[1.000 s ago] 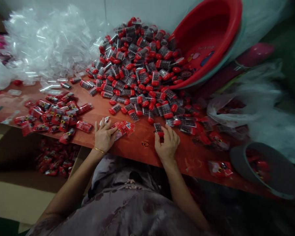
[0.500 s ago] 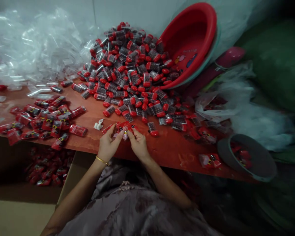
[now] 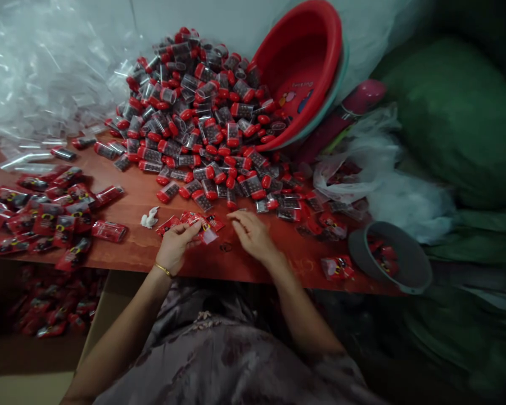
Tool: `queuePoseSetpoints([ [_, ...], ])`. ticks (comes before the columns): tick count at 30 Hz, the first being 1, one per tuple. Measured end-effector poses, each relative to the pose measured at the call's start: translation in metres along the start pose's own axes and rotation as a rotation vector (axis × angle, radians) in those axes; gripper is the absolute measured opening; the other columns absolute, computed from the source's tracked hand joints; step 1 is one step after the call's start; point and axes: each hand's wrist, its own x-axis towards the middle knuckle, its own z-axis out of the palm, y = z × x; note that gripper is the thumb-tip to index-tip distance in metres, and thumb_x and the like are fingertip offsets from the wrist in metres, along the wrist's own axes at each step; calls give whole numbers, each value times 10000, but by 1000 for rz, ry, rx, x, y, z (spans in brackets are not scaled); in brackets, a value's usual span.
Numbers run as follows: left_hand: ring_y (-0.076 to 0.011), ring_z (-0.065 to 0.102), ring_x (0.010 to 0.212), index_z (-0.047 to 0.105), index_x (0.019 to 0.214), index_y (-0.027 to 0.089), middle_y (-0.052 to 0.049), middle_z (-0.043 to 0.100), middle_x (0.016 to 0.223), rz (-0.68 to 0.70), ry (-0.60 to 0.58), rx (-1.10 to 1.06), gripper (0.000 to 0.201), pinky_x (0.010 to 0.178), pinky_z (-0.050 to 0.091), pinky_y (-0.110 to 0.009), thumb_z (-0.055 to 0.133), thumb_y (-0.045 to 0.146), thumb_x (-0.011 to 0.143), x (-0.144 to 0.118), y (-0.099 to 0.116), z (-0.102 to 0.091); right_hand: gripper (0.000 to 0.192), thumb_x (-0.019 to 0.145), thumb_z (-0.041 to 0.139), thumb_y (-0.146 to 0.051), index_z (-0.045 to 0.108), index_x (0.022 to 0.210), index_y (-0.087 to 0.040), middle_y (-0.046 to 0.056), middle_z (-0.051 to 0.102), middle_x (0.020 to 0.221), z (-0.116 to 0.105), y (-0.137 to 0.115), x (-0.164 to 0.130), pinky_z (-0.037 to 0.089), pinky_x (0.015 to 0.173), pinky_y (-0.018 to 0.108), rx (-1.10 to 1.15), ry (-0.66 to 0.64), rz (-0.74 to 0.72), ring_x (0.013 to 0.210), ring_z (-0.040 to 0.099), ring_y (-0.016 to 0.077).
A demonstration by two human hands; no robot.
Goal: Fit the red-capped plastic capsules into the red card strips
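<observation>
My left hand [image 3: 177, 243], with a gold bangle at the wrist, pinches a small red printed packet [image 3: 209, 229] with a clear end, just above the table's front edge. More red packets [image 3: 168, 224] lie under and beside its fingers. My right hand [image 3: 253, 237] is apart from the packet, to its right, with fingers stretched toward the heap; nothing shows clearly in them. Small dark rings [image 3: 225, 247] lie on the table between the hands. Behind them rises a heap of clear containers with red ends [image 3: 211, 132] and dark contents.
Filled red packets [image 3: 63, 219] are piled at left, above an open carton [image 3: 95, 315] holding more. Clear plastic pieces [image 3: 46, 84] heap up behind. A red basin [image 3: 297, 50] leans at the heap's right. White plastic bags [image 3: 388, 185] and a grey bowl [image 3: 354, 253] stand at right.
My right hand has let go of the packet and moved to the right, its fingers spreading. My left hand still holds the packet. The camera view has turned slightly right.
</observation>
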Motion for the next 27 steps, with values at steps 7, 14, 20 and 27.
queuePoseSetpoints([
  [7,-121,624,556,616,647,130,-15,675,655,-117,-68,-36,380,555,497,-234,866,339,452,-2,-3,6,392,821,493,-107,583,1188,-213,90,514,1321,-58,34,8,335,953,410,-805,-384,-246,1175,420,264],
  [14,-137,649,618,634,705,148,-21,691,659,-182,-121,-82,370,626,493,-244,854,356,493,-10,-8,4,234,903,441,-268,607,1017,-148,118,676,1012,-39,38,-18,391,856,399,-651,-214,-213,872,585,233],
  [20,-123,633,581,608,622,140,-13,677,619,-130,-133,-57,401,619,506,-243,862,401,453,-16,-10,5,272,920,372,-320,606,941,-182,-19,563,574,-32,1,-59,402,508,239,12,-38,113,473,509,123],
  [27,-116,629,605,658,652,124,-12,687,664,-77,-165,17,384,606,530,-237,856,396,468,-18,-15,6,211,843,444,-263,591,724,-170,-31,508,558,-26,-42,-66,346,497,203,137,-139,131,502,460,88],
])
